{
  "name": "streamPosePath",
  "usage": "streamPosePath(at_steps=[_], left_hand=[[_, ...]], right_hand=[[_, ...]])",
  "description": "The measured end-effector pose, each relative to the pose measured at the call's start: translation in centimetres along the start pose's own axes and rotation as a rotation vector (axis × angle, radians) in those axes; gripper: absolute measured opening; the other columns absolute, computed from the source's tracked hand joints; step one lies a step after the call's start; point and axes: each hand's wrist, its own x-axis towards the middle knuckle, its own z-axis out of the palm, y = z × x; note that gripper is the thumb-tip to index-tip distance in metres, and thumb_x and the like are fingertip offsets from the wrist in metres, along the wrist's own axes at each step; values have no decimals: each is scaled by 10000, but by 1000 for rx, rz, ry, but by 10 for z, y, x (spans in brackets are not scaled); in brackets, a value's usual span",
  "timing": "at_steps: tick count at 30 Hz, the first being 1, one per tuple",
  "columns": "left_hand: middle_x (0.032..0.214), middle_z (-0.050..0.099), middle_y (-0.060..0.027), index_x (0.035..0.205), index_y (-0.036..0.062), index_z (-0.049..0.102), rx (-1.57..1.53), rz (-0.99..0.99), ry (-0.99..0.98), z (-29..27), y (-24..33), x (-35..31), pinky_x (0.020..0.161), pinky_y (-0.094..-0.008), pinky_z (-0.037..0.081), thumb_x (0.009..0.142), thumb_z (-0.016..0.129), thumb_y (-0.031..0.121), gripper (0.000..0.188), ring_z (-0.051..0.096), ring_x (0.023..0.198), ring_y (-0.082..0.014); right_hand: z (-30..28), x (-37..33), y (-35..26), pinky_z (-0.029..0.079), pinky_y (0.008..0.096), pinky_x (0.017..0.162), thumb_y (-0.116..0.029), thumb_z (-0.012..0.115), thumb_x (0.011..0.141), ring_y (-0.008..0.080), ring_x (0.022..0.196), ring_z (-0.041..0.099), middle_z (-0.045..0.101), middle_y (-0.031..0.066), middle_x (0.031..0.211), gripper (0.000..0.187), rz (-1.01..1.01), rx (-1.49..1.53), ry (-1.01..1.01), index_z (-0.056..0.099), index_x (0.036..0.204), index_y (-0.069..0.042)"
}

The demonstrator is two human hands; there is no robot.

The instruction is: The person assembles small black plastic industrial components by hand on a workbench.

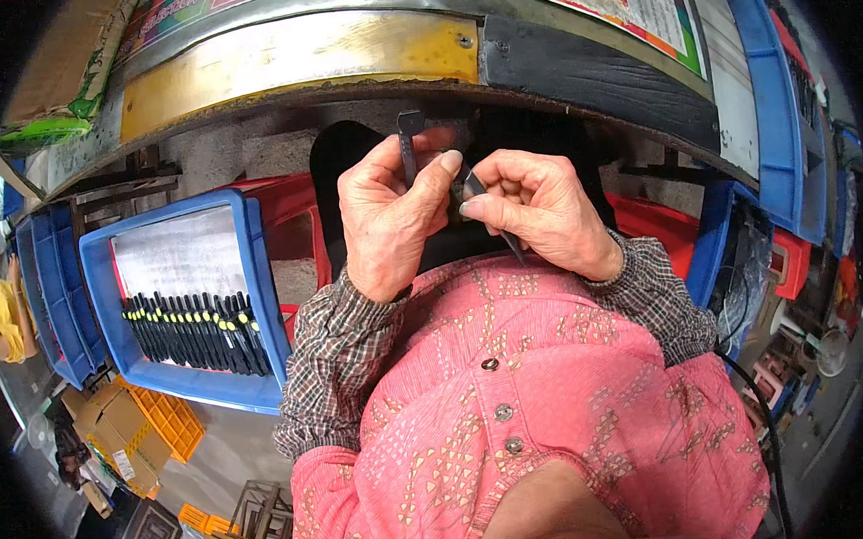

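Bench (297,63) edge with a brassy facing lies just beyond the hands. Between the fingertips are dark strip-like parts: the left hand (388,214) pinches an upright strip (408,153); the right hand (549,211) grips a slanting piece (474,184). Whether they join is hidden. Step in hand appears to be fine adjustment; next move likely calls for steady, aligned pinches. Both wrists angle inward. Left of the hands, a blue tray (265,296) carries rowed black pieces (194,333).
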Motion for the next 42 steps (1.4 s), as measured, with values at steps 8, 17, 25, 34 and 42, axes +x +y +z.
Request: streamPosePath(at_steps=[8,17,25,34,42], left_hand=[[699,559,8,982,-3,543,-3,18,-8,0,4,-2,418,-178,321,884,615,70,141,442,511,-25],[882,588,-73,1005,22,483,68,22,30,-11,3,-19,419,-189,342,951,504,138,129,442,522,-59],[892,608,-59,958,-5,569,57,61,44,-15,-9,-33,576,-258,485,911,576,111,125,540,682,-95],[837,626,4,939,-27,636,123,78,54,-10,-7,-37,679,-181,435,869,639,57,110,531,758,-40],[726,605,31,936,-12,641,52,25,17,-7,-7,-33,495,-156,350,874,643,97,126,469,584,1]], right_hand=[[-1,-1,6,374,151,475,-86,672,831,-7,569,493,570,-38,675,142,-45,-13,28,616,933,-4],[-1,0,18,387,157,451,-77,639,856,4,556,505,590,-1,715,144,-156,50,47,608,966,10],[0,-5,0,370,144,413,-88,609,879,3,495,471,581,3,715,158,37,26,6,594,1005,7],[5,-6,5,437,153,454,-37,608,868,25,546,520,598,28,765,266,-32,106,7,543,1119,20],[11,-5,5,419,155,455,-51,630,860,16,523,515,569,-11,713,308,-30,179,17,537,1142,33]])
